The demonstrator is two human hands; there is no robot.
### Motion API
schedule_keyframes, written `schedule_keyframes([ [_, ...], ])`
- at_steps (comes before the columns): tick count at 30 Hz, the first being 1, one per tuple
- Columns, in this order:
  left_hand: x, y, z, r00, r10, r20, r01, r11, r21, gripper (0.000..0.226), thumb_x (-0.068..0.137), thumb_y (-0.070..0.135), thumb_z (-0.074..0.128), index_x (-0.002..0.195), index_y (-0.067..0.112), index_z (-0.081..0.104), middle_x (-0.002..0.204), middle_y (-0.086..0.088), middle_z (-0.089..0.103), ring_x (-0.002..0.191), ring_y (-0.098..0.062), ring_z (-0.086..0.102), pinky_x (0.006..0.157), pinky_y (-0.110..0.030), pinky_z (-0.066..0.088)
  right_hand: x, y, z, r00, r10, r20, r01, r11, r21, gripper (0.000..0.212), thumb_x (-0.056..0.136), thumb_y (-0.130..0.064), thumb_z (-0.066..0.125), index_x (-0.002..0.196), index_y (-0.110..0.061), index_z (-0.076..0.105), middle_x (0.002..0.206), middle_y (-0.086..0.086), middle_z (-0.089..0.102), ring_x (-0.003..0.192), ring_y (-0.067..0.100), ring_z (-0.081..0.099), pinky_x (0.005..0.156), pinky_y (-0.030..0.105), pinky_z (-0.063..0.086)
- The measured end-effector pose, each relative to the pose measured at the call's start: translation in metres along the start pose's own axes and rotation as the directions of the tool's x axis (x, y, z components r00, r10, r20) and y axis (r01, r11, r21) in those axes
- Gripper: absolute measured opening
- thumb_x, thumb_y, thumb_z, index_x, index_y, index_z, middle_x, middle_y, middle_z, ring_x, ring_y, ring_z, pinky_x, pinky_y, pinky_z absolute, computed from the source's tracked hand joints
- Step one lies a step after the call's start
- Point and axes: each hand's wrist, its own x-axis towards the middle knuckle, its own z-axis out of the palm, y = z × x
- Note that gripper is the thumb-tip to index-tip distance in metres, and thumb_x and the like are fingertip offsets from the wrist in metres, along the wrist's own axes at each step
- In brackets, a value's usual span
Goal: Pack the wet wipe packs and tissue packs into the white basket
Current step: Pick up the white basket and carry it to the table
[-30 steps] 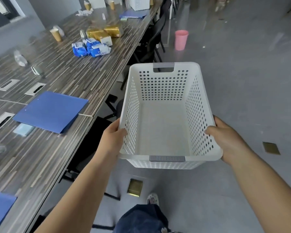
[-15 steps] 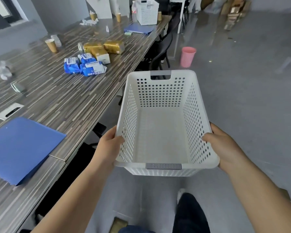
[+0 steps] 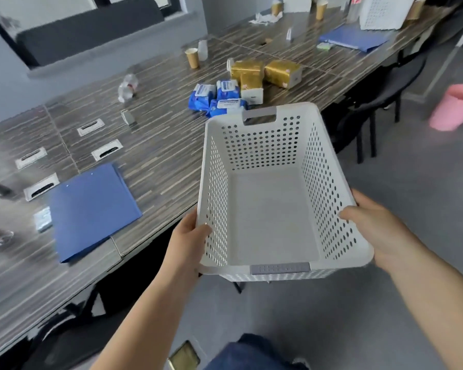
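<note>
I hold a white perforated basket (image 3: 270,217) in the air beside the long table, with nothing inside it. My left hand (image 3: 189,236) grips its left rim and my right hand (image 3: 377,228) grips its right rim. Just beyond the basket's far rim, three blue wet wipe packs (image 3: 217,98) lie together on the table. Behind them sit gold tissue packs (image 3: 267,73), one of them standing on end.
The striped wooden table (image 3: 155,156) carries a blue folder (image 3: 91,209), a paper cup (image 3: 192,57), a crumpled plastic bottle (image 3: 127,88) and cable ports. A second white basket (image 3: 382,12) and another blue folder (image 3: 353,38) lie farther back. Dark chairs (image 3: 372,102) and a pink bin (image 3: 455,108) stand to the right.
I have walked forward along the table with the basket in both hands. The wipe and tissue packs are now much closer, right past the basket's far rim.
</note>
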Motion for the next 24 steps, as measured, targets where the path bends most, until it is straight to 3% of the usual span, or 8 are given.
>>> schedule_keyframes([
  [3, 0.013, 0.011, -0.001, 0.997, -0.001, -0.076, -0.001, 0.999, -0.034, 0.047, 0.088, -0.005, 0.037, 0.088, 0.032, 0.065, 0.081, 0.0, 0.071, 0.07, -0.022, 0.064, 0.068, -0.034, 0.052, 0.037, -0.017, 0.013, 0.996, -0.003, 0.089, 0.004, 1.0, -0.018, 0.044, 0.09, 0.006, 0.037, 0.094, -0.03, 0.061, 0.088, -0.003, 0.066, 0.077, 0.018, 0.061, 0.065, 0.029, 0.048],
  [6, 0.035, 0.019, -0.005, 0.983, -0.023, -0.184, 0.007, 0.996, -0.086, 0.048, 0.089, -0.005, 0.037, 0.088, 0.035, 0.064, 0.086, -0.001, 0.07, 0.075, -0.024, 0.064, 0.074, -0.038, 0.052, 0.081, -0.033, 0.033, 0.984, 0.006, 0.176, 0.006, 0.997, -0.07, 0.045, 0.09, 0.005, 0.038, 0.086, -0.033, 0.062, 0.09, -0.001, 0.067, 0.08, 0.021, 0.063, 0.075, 0.034, 0.05],
  [11, 0.084, 0.036, -0.019, 0.962, -0.039, -0.27, -0.006, 0.987, -0.162, 0.048, 0.089, -0.005, 0.037, 0.094, 0.035, 0.064, 0.088, -0.003, 0.071, 0.078, -0.028, 0.065, 0.076, -0.044, 0.053, 0.148, -0.063, 0.076, 0.955, -0.004, 0.295, 0.044, 0.991, -0.127, 0.048, 0.09, 0.006, 0.036, 0.089, -0.036, 0.06, 0.093, -0.002, 0.067, 0.083, 0.019, 0.063, 0.07, 0.032, 0.051],
  [15, 0.125, 0.052, -0.036, 0.94, -0.054, -0.336, -0.017, 0.979, -0.205, 0.051, 0.087, -0.005, 0.038, 0.086, 0.038, 0.065, 0.085, -0.002, 0.07, 0.077, -0.027, 0.064, 0.072, -0.041, 0.052, 0.193, -0.088, 0.113, 0.931, 0.006, 0.365, 0.078, 0.973, -0.216, 0.052, 0.088, 0.006, 0.036, 0.095, -0.041, 0.059, 0.096, -0.007, 0.067, 0.09, 0.018, 0.063, 0.082, 0.037, 0.052],
  [19, 0.159, 0.06, -0.045, 0.919, -0.085, -0.386, -0.018, 0.967, -0.254, 0.052, 0.086, -0.007, 0.038, 0.09, 0.036, 0.066, 0.083, -0.001, 0.07, 0.074, -0.025, 0.062, 0.074, -0.04, 0.051, 0.235, -0.109, 0.14, 0.913, 0.02, 0.407, 0.096, 0.96, -0.262, 0.05, 0.088, 0.006, 0.037, 0.093, -0.04, 0.058, 0.095, -0.008, 0.067, 0.086, 0.016, 0.063, 0.069, 0.03, 0.049],
  [22, 0.175, 0.072, -0.047, 0.916, -0.108, -0.387, 0.005, 0.966, -0.258, 0.054, 0.087, -0.006, 0.038, 0.097, 0.038, 0.067, 0.087, 0.002, 0.073, 0.08, -0.025, 0.066, 0.078, -0.042, 0.053, 0.258, -0.125, 0.16, 0.898, 0.042, 0.438, 0.103, 0.948, -0.301, 0.047, 0.089, 0.005, 0.037, 0.09, -0.038, 0.057, 0.095, -0.005, 0.065, 0.085, 0.017, 0.062, 0.068, 0.03, 0.049],
  [24, 0.226, 0.087, -0.058, 0.858, -0.149, -0.492, -0.011, 0.952, -0.307, 0.056, 0.086, -0.004, 0.039, 0.093, 0.042, 0.069, 0.088, 0.002, 0.073, 0.081, -0.027, 0.066, 0.076, -0.041, 0.052, 0.318, -0.15, 0.202, 0.864, 0.081, 0.498, 0.101, 0.939, -0.328, 0.048, 0.089, 0.005, 0.036, 0.091, -0.039, 0.057, 0.095, -0.005, 0.065, 0.085, 0.017, 0.062, 0.071, 0.032, 0.05],
])
